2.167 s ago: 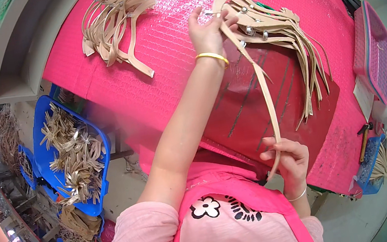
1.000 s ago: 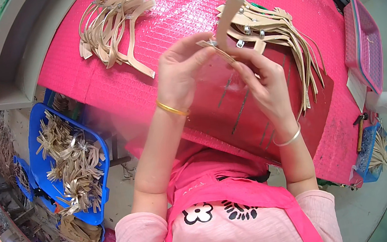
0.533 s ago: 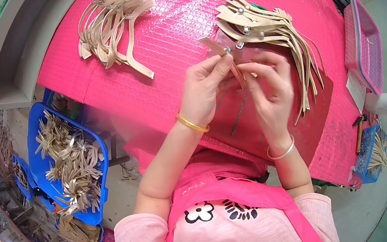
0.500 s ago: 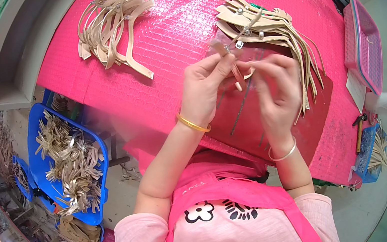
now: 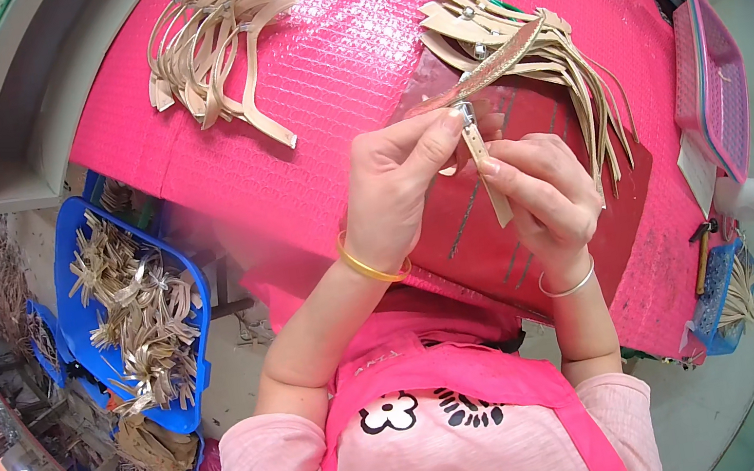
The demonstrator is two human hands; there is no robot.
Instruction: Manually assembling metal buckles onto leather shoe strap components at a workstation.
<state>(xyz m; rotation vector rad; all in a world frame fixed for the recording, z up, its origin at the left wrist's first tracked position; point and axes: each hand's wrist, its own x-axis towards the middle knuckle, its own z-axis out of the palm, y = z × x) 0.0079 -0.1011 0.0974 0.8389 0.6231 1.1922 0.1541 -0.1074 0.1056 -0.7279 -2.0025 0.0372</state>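
A beige strap (image 5: 500, 201) with small holes and a silver buckle (image 5: 465, 113) is between my two hands, above a dark red mat (image 5: 585, 242). My left hand (image 5: 401, 168) pinches it at the buckle with thumb and forefinger. Lower down, my right hand (image 5: 546, 184) grips the strap's holed end, fingers closed. A longer gold-brown strip (image 5: 503, 63) curves from the buckle up to the right, over a pile of beige buckled straps (image 5: 583, 70) on the mat's far side. My left fingers hide part of the strap.
Another bunch of beige straps (image 5: 220, 53) lies on the pink table cover (image 5: 338, 54) at far left. Left of the table, a blue bin (image 5: 201, 382) holds many straps. At right stand pink baskets (image 5: 708, 84), a paper roll (image 5: 748, 198) and a hammer (image 5: 702, 258).
The strap has turned so its buckle and holed end now face up, and the long strip swings out to the right. My right hand has moved down and closed on the holed end.
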